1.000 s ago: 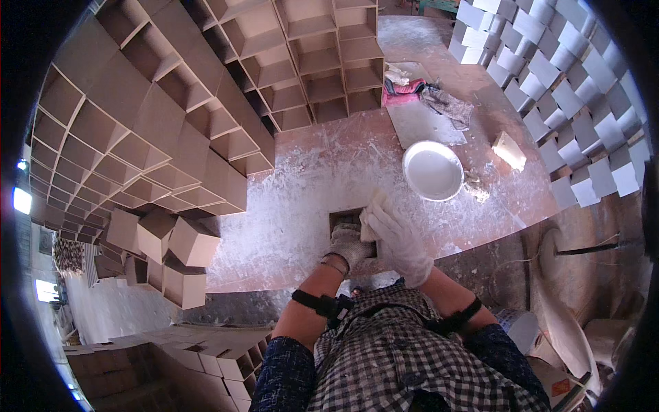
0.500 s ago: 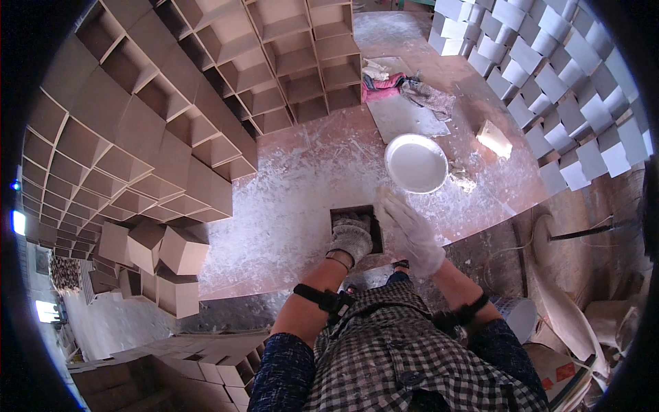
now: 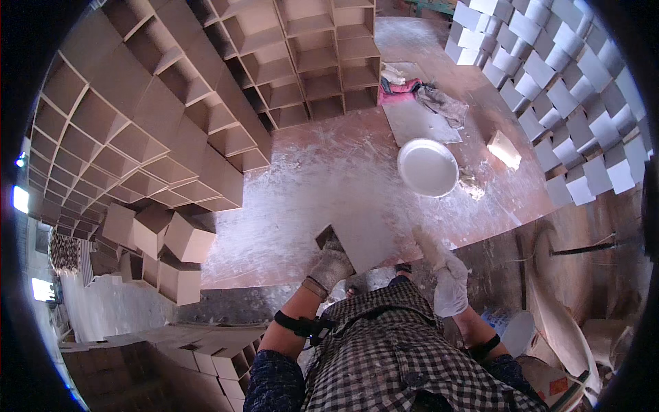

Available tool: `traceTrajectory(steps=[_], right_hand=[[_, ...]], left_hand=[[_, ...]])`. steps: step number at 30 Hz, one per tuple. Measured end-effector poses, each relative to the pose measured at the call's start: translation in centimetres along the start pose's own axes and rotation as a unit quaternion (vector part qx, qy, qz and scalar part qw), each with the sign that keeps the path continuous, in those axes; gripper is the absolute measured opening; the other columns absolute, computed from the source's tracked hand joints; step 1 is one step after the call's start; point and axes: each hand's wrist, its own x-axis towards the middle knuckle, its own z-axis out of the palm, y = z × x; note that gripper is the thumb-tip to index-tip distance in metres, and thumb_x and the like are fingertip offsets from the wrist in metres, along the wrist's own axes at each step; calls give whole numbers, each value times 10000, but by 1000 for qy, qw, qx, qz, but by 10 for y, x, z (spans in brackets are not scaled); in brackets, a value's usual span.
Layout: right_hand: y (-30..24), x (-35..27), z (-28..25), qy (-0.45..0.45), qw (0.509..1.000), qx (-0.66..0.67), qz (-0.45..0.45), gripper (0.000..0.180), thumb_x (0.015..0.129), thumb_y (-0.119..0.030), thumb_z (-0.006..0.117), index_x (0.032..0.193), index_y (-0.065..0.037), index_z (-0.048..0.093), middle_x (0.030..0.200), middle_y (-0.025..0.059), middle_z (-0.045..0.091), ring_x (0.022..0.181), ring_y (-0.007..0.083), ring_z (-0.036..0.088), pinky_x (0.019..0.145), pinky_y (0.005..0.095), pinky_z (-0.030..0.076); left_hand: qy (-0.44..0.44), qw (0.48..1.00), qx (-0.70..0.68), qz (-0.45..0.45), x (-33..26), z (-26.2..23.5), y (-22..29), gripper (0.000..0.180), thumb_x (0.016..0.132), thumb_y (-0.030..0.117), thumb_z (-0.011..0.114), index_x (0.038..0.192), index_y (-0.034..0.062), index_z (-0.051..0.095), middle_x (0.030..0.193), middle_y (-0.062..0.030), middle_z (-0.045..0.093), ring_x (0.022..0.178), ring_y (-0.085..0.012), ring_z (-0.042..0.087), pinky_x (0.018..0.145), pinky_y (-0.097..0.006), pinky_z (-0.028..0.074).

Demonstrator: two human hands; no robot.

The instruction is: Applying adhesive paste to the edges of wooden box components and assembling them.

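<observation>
1. Head view: an open brown cardboard box with a smooth pale side (image 3: 365, 242) sits turned at an angle at the near edge of the reddish-brown, white-smeared table (image 3: 302, 147), one corner reaching past that edge.
2. The left hand (image 3: 329, 266), in a grey-white knitted glove, is pushed into the box's opening; its fingertips are hidden, so I cannot tell whether this grip is clamped or spread.
3. The right hand (image 3: 447, 275), in a thin white glove, is apart from the box, to its right. Something beige and narrow points from it; fingers or a held piece, I cannot tell, nor how that grip stands.
4. Stacked brown open-fronted boxes (image 3: 316, 58) wall off the table's left and far side, with several tilted boxes (image 3: 185, 237) at the left edge.
5. Toward the right lie a round white basin (image 3: 428, 168), a flat pale board (image 3: 425, 129), a crumpled grey cloth (image 3: 445, 106) and a cream block (image 3: 505, 150).
6. Stacked white boxes (image 3: 549, 72) line the far right.
7. A red label (image 3: 557, 386) shows at lower right, its writing too small to read.
</observation>
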Motion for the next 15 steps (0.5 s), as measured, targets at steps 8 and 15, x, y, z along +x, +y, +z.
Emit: traceTrajectory(steps=[8,15], right_hand=[[-7,42,38,37,748,-489,-447,317,871,-73,512,1186,-59,546,1177,99,570,1044,272,581,845,389,501],[29,77,69,-75,628,-666,-396,429,715,-83,565,1143,-98,540,1168,104,536,1149,341,485,937,450,425]], left_hand=[[8,772,-635,-21,13,-29,-4,628,681,330,717,1238,105,535,1263,-119,527,1165,-298,495,965,-381,413],[-5,606,-792,-78,57,20,-7,497,920,343,484,1357,128,386,1365,-68,435,1198,-231,466,992,-426,405]])
